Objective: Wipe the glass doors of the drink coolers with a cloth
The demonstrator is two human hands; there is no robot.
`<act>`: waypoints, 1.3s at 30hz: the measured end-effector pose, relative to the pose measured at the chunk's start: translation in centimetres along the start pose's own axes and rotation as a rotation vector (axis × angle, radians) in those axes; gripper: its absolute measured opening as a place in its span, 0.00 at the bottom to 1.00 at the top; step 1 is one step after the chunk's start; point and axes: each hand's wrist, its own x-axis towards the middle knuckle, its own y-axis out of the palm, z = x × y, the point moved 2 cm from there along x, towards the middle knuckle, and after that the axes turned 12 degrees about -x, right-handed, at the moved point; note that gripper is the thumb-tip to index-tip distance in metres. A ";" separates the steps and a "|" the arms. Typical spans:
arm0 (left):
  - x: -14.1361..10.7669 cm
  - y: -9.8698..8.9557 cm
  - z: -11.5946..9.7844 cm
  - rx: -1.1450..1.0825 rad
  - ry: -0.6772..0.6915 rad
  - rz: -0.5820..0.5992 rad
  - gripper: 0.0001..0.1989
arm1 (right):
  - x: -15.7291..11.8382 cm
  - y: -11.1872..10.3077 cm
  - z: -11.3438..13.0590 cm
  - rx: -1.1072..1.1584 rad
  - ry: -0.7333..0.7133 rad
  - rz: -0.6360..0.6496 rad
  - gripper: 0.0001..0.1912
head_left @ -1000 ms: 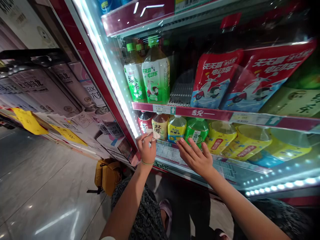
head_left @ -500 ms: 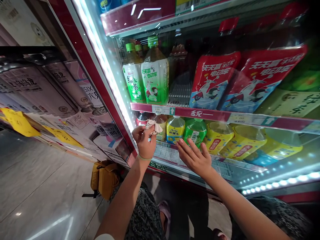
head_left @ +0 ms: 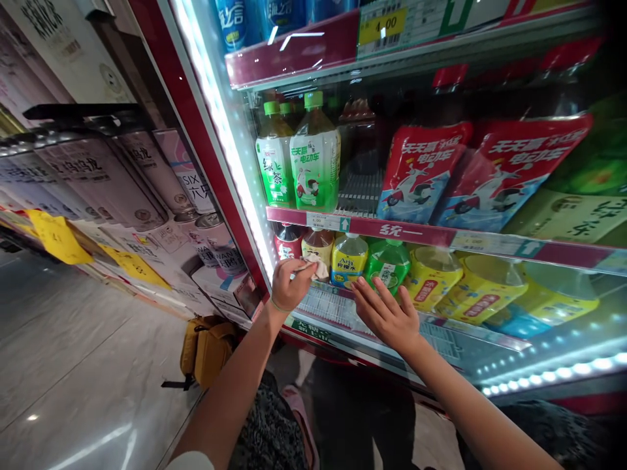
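Observation:
My left hand (head_left: 290,284) is closed on a crumpled pale cloth (head_left: 318,266), held up at the glass front of a lit drinks cooler. My right hand (head_left: 388,313) has its fingers spread, with the fingertips at or near the glass in front of a green bottle (head_left: 389,261); whether the palm touches is not clear. Behind the glass, a yellow and blue bottle (head_left: 349,261) shows between the hands. Two green tea bottles (head_left: 315,160) stand on the shelf above.
Pinkish boxes and cans (head_left: 88,170) fill the display at the left, with yellow tags. A mustard backpack (head_left: 206,349) rests on the grey floor (head_left: 73,365). Red pouch-shaped signs (head_left: 424,170) sit behind the glass. The cooler's red frame (head_left: 196,143) slants between display and glass.
The view has shifted, showing more of the upper shelf. My left hand has turned and moved slightly down with the cloth. My right hand stays spread by the glass.

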 end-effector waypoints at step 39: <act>-9.6 0.2 1.1 0.040 -0.404 -0.146 0.14 | 3.0 1.0 2.5 0.045 -0.142 0.056 0.25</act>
